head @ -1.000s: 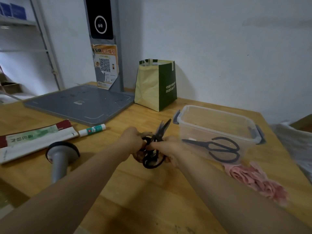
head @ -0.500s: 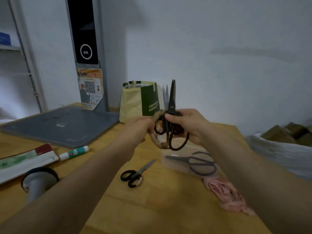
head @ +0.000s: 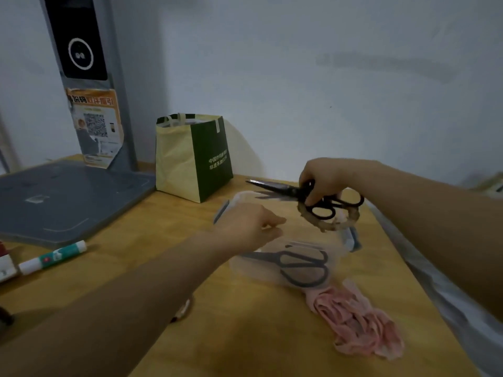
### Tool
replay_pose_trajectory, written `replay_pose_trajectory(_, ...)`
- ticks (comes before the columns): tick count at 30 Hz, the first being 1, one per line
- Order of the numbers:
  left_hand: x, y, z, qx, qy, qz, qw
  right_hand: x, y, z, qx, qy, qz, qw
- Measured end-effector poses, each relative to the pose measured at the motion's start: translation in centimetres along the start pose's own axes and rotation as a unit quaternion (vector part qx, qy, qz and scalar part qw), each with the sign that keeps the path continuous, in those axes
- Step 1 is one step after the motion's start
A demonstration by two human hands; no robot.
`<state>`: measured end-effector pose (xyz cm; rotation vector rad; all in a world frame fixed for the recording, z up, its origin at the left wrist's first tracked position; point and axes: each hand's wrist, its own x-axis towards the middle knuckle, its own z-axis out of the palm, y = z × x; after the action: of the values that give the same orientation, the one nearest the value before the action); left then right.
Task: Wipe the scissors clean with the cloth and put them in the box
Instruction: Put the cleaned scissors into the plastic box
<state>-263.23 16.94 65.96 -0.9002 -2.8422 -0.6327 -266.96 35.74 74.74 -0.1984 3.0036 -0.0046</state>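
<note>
Box [head: 352, 238]: one pair [head: 302, 268] stowed. Second scissors [head: 285, 189]: right hand [head: 324, 175] grips them above box, placing pending. Left hand [head: 250, 224]: relaxed, empty. Cloth [head: 359, 322]: near, idle.

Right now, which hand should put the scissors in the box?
Right. The right hand holds the scissors by their handles, above the clear box. The left hand holds nothing and hangs over the box's left side, so it would probably have to take them first.

On the table [head: 245, 344] a box [head: 351, 238] has scissors [head: 272, 257] lying in it; the right hand [head: 326, 175] holds the raised scissors [head: 288, 189] above it. The cloth [head: 359, 322] lies just before the box, a bag [head: 190, 159] behind-left, a marker [head: 51, 257] far left.
</note>
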Motion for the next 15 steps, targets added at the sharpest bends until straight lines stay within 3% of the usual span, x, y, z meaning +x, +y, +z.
replay_pose_trajectory(9,0.5,-0.2,-1.6,0.010,-0.084,0.073,0.994,5.2,-1.3,4.6,0.048,-0.247,0.003,0.968)
replay_pose_trajectory(15,1.3,-0.6,-1.9,0.002,-0.111,0.078,0.991,6.5,-0.5,7.8,0.065,-0.300,0.020,0.951)
